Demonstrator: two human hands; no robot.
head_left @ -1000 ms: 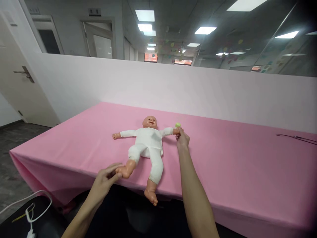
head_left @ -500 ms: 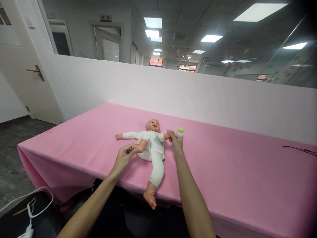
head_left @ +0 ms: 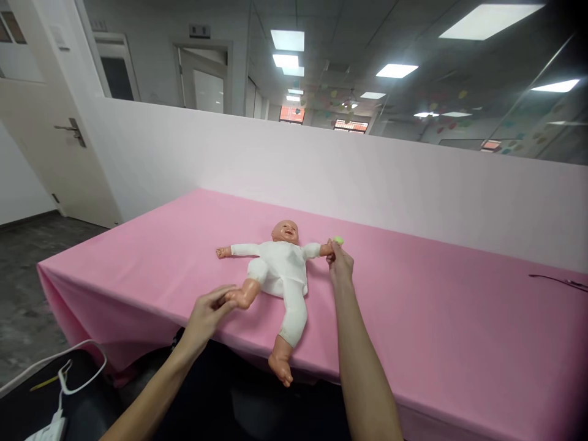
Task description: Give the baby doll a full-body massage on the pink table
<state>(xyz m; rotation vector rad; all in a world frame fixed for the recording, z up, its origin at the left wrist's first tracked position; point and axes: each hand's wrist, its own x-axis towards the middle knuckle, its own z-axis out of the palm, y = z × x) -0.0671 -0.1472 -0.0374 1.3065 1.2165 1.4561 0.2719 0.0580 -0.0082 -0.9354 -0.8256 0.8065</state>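
Now the right hand [head_left: 340, 264] pinches a green-capped container [head_left: 339, 240] beside the baby doll [head_left: 280, 269], and the left hand [head_left: 206, 315] lies open against its foot [head_left: 243, 298].

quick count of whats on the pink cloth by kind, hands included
baby doll: 1
green cap: 1
black cable: 1
hands, left and right: 2
total: 5

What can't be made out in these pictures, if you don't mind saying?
In the head view:
Green-capped item: the right hand hides most of it.
Doll's hand: mostly hidden by those fingers.
Dark cord: too small to identify.
White cable: cut off by the lower edge.
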